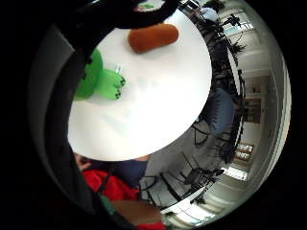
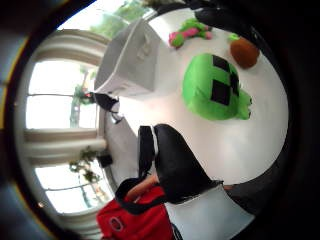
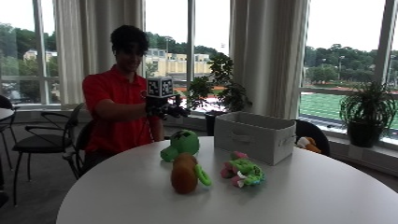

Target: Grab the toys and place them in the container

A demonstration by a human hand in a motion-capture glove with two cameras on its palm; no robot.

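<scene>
Gloved right hand (image 3: 163, 106) raised above the near edge of the round white table (image 3: 298, 200), three soft toys lying on it.

The hand hangs in the air, well clear of every toy; from the outside view its fingers are too dark and small to read, so I cannot tell whether they are spread or curled, and they seem to hold nothing. The green block-faced toy (image 3: 181, 144) lies nearest the person, partly hidden behind the brown toy with a green loop (image 3: 185, 173). The pink and green toy (image 3: 242, 171) lies beside that, just in front of the white fabric container (image 3: 255, 136). Another small toy (image 3: 307, 143) peeks out behind the container, mostly hidden and hard to make out.
</scene>
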